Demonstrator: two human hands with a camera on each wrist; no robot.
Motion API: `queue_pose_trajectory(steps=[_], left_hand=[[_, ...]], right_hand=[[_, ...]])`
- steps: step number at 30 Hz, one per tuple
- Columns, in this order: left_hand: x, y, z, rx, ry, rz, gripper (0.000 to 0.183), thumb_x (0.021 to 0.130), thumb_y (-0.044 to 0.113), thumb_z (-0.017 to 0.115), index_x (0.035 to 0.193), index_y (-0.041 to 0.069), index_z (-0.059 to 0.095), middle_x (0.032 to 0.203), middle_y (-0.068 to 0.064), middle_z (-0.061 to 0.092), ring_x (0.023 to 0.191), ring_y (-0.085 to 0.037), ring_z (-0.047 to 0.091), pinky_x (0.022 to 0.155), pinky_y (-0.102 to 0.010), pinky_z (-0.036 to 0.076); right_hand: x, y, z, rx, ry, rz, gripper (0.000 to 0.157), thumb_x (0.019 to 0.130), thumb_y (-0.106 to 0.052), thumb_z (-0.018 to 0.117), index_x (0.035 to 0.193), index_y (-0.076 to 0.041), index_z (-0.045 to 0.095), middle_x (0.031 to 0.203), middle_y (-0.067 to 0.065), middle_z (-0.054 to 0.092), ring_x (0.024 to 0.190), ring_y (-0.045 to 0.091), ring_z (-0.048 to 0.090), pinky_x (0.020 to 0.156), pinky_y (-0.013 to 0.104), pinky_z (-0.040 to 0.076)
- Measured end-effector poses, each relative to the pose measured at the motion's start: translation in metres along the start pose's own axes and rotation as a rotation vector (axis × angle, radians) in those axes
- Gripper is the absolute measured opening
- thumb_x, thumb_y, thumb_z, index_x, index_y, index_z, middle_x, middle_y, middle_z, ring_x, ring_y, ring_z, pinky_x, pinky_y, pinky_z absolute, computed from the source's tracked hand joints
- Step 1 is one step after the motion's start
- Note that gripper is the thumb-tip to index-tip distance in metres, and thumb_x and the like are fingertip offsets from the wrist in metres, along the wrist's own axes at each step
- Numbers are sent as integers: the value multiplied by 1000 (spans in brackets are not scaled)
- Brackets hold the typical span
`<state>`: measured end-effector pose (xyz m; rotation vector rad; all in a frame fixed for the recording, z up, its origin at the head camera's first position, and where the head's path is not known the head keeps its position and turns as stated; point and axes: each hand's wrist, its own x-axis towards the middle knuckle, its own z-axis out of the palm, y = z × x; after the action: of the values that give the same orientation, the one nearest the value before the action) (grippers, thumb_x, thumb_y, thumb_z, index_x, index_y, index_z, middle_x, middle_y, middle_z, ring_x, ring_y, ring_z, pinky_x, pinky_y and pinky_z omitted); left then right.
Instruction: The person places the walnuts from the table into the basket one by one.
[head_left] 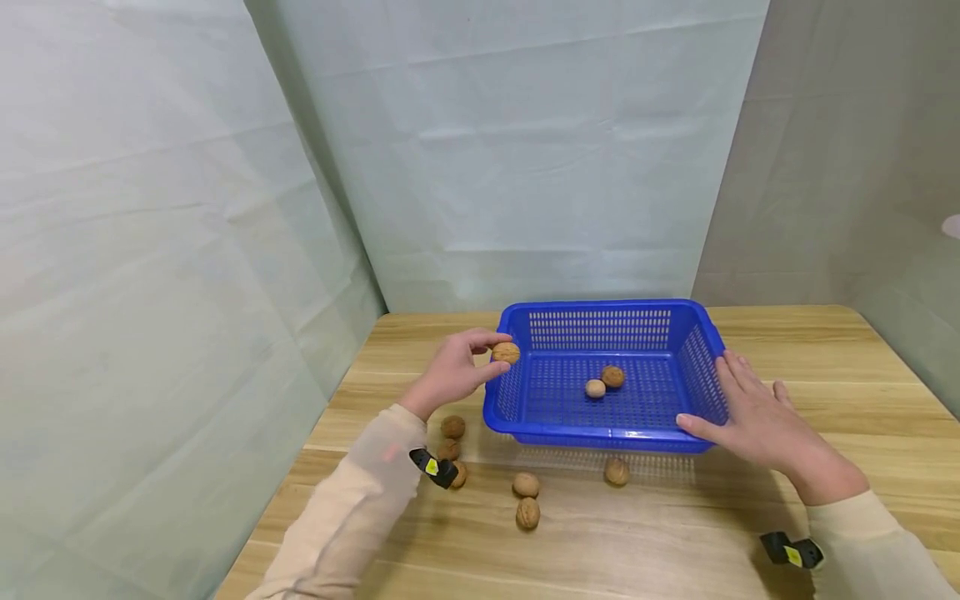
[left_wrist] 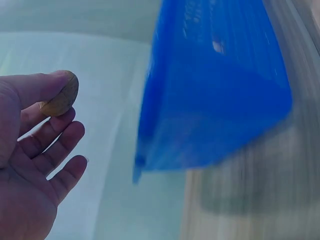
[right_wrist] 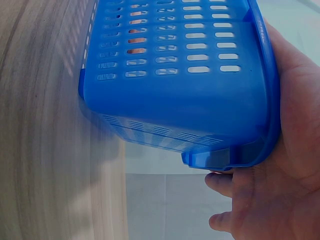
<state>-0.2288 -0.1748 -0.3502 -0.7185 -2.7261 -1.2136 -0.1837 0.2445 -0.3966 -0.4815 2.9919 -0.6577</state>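
My left hand (head_left: 459,367) pinches a walnut (head_left: 506,353) between thumb and fingers, level with the left rim of the blue basket (head_left: 600,437). In the left wrist view the same walnut (left_wrist: 65,97) shows at the fingertips, with the other fingers spread below. On the basket's right front corner rests my right hand (head_left: 765,417), its thumb over the front rim and its fingers along the right side. Inside the basket lie a brown walnut (head_left: 612,377) and a smaller, paler nut (head_left: 595,389), side by side.
Several walnuts lie on the wooden table (head_left: 675,542): a group beside the left sleeve, a pair with one walnut (head_left: 528,513) nearer me, and a single walnut (head_left: 617,472) before the basket. Pale cloth sheets (head_left: 525,167) hang behind and at the sides.
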Motion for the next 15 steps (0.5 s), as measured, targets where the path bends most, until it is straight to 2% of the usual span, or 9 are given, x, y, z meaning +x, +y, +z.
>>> queue_pose_trajectory(steps=[7, 11, 15], left_hand=[[17, 22, 26, -12, -27, 81, 36, 88, 15, 71, 124, 9, 65, 114, -1, 65, 104, -12, 59, 92, -37, 49], [25, 25, 45, -7, -40, 58, 36, 89, 16, 71, 124, 11, 65, 115, 1, 64, 103, -10, 59, 91, -31, 49], [33, 23, 63, -24, -62, 30, 36, 89, 18, 71, 124, 12, 65, 115, 2, 65, 102, -9, 58, 90, -33, 48]], right_hand=[[0, 0, -1, 2, -6, 4, 115, 85, -68, 54, 148, 12, 2, 154, 32, -5, 142, 45, -8, 97, 77, -3], [-1, -1, -1, 4, -5, 1, 115, 85, -68, 54, 148, 12, 2, 154, 32, -4, 142, 45, -8, 97, 77, -3], [-2, -2, 0, 4, 4, -2, 114, 85, -68, 55, 148, 13, 3, 154, 33, -2, 142, 46, -7, 97, 77, -2]])
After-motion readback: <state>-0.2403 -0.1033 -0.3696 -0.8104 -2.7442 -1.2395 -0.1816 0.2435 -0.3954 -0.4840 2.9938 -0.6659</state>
